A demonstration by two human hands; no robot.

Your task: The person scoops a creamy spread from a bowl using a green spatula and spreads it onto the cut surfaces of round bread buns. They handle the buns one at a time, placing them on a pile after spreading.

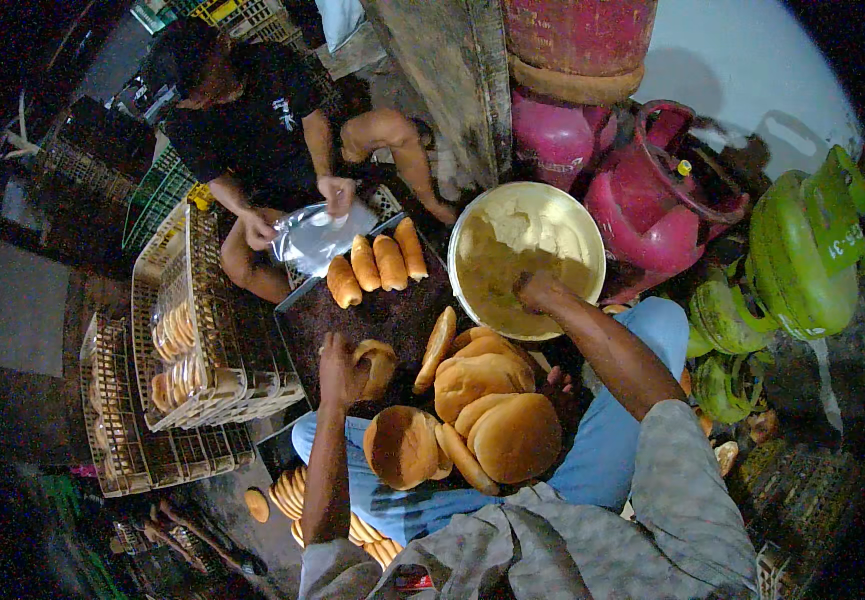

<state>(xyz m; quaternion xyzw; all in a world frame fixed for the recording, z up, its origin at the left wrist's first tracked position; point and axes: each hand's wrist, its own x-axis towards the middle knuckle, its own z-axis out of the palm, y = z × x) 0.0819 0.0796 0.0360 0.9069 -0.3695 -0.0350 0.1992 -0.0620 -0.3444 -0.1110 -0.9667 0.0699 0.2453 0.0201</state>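
My left hand (342, 371) grips the left edge of a bread bun (380, 367) above a dark tray (301, 330). My right hand (537, 291) reaches into a round bucket (593, 225) of pale yellow cream (488, 255); its fingers are hard to make out against the shadowed cream. Large round buns (518, 439) lie heaped before me, between my legs. One bun (436, 349) leans on its edge beside the heap. Several long filled-looking rolls (377, 262) sit in a row at the tray's far end.
Across from me, a person (252, 127) holds a clear plastic bag (320, 236). Stacked plastic crates (214, 322) with packed bread stand at left. Pink gas cylinders (646, 210) and green ones (800, 247) stand at right. More buns (290, 491) lie by my left leg.
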